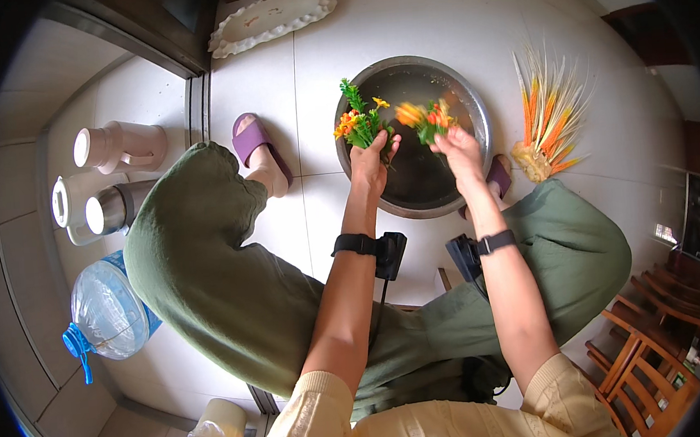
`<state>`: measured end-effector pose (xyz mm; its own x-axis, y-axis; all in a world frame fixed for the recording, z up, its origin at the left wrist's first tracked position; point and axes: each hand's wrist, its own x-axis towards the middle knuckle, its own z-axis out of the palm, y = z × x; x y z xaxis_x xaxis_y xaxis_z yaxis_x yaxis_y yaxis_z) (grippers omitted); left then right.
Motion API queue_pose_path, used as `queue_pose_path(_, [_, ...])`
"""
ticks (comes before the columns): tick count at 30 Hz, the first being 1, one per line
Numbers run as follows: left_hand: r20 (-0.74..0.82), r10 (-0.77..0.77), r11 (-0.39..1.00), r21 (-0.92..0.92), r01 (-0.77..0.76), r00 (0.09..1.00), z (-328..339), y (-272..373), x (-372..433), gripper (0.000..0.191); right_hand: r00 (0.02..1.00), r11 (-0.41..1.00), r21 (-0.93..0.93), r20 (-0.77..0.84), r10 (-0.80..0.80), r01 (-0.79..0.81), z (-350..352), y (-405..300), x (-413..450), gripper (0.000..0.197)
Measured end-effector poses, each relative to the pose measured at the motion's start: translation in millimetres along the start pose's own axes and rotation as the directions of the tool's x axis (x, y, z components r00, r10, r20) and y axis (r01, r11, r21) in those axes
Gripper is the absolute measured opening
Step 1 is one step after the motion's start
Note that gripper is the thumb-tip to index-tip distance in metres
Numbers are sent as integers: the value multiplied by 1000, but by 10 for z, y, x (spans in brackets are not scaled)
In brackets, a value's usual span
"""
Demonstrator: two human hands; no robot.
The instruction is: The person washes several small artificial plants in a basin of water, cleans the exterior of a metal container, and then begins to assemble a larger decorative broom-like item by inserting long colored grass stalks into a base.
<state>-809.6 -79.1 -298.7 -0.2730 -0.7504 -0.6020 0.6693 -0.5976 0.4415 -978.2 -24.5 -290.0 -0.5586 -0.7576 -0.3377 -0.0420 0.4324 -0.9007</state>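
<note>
Over the left part of a round metal basin (487,115) of dark water, my left hand (372,158) grips a bunch of artificial flowers (362,119), orange and yellow with green leaves. Another bunch of orange and yellow flowers (431,119) is in my right hand (460,149), held by its lower end. This right bunch is blurred. Its stems are mostly hidden by my fingers. The two bunches are apart, both above the basin, which stands on the tiled floor between my feet.
Right of the basin lies a bundle of orange and straw-coloured dried-looking stalks (543,123). A white scalloped tray (272,18) rests at the top. On the left stand a pink jug (134,146), a steel flask (109,210) and a large water bottle (110,308). Wooden chairs (651,361) are lower right.
</note>
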Motion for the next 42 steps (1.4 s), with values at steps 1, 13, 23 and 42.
queue_pose_path(1, [4, -31, 1000, 0, 31, 1000, 61, -76, -10, 16, 995, 988, -154, -96, -27, 12, -108, 196, 72, 23])
queue_pose_path(13, [182, -306, 950, 118, 288, 934, -151, -145, -75, 23, 995, 980, -195, 102, -4, 24, 389, 59, -234, 19])
queue_pose_path(23, [-6, -191, 971, 145, 190, 982, -319, 30, -108, 20, 986, 769, -628, -164, 18, -118, -38, 411, -97, 24])
queue_pose_path(42, [96, -28, 979, 203, 8, 995, -131, 42, 2, 26, 996, 960, -279, 70, 58, -36, -263, -350, -157, 27])
